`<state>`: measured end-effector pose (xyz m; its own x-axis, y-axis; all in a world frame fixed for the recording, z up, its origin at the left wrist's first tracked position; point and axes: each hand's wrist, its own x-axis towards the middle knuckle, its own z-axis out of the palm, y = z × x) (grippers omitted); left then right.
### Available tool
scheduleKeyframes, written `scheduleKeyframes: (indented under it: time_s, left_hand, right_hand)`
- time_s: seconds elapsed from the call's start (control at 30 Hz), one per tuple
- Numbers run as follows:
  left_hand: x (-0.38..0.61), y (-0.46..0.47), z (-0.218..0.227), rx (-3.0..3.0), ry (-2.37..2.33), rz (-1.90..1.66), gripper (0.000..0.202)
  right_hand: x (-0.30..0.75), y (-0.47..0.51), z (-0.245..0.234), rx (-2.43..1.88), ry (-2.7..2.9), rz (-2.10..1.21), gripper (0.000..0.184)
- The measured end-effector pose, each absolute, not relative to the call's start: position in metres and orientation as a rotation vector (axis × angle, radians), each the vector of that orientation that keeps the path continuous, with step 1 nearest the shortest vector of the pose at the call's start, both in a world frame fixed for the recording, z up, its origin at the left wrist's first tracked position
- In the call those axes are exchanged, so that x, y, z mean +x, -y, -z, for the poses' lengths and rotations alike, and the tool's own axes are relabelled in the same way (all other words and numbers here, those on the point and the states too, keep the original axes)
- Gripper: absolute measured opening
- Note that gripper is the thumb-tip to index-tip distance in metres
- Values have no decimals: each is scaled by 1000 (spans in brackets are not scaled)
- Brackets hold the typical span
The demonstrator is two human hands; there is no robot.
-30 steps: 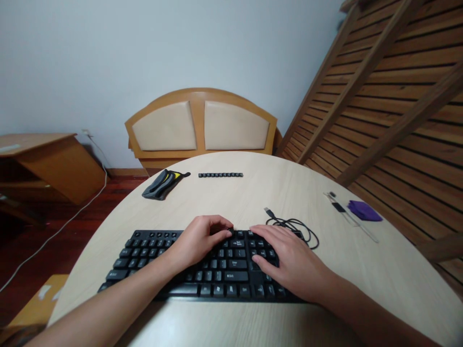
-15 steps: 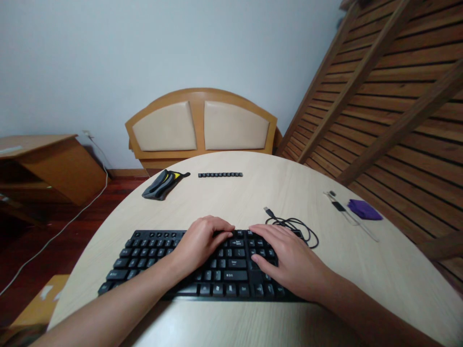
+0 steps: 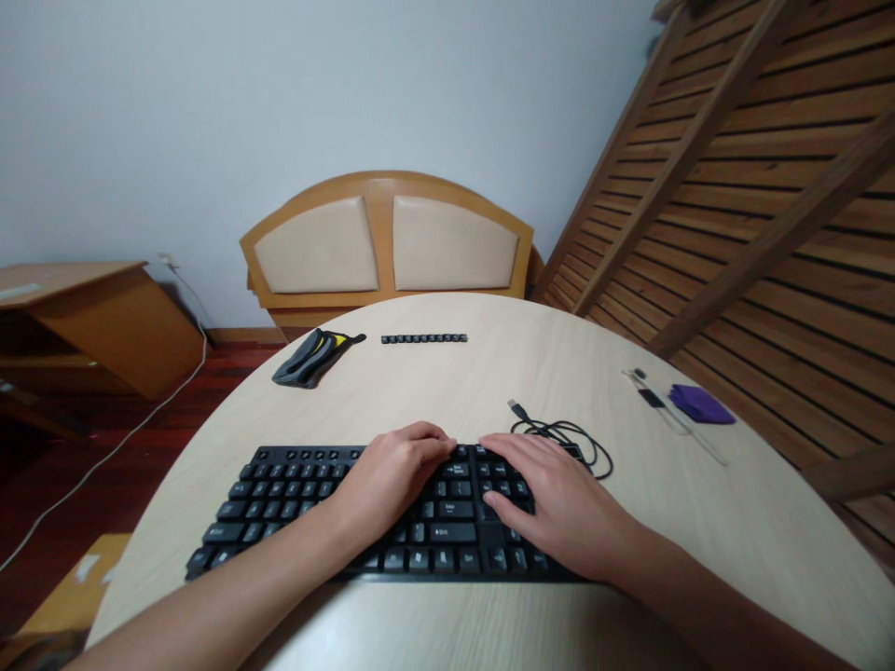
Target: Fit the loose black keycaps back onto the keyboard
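Observation:
A black keyboard (image 3: 294,494) lies in front of me on the round pale table (image 3: 699,522). My left hand (image 3: 392,477) rests on its middle. The fingers are curled and pressed together at the top key row, and they hide whatever is under their tips. My right hand (image 3: 556,508) lies flat on the keyboard's right part with its fingers stretched out over the keys. The keyboard's black cable (image 3: 563,434) is coiled just behind my right hand, and its USB plug lies loose on the table.
A row of several loose black keycaps (image 3: 424,338) lies at the far side of the table, with a grey, black and yellow pouch (image 3: 311,357) to its left. A purple cloth (image 3: 701,405) and a thin tool (image 3: 657,401) lie at the right. Behind stand a headboard (image 3: 384,242) and slatted wood (image 3: 769,186).
My left hand's fingers have slid a little forward and right along the top key row. The right hand has stayed flat on the keys.

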<state>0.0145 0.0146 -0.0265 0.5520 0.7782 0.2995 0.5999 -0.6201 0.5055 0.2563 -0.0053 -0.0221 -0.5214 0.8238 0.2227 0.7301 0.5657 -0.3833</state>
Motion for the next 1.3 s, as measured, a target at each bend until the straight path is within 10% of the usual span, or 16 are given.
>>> scheduleKeyframes:
  time_s: [1.3]
  left_hand:
    - [14,-29,9,2308,-1287,-503,15]
  right_hand:
    - [256,4,26,-1260,2420,-321,45]
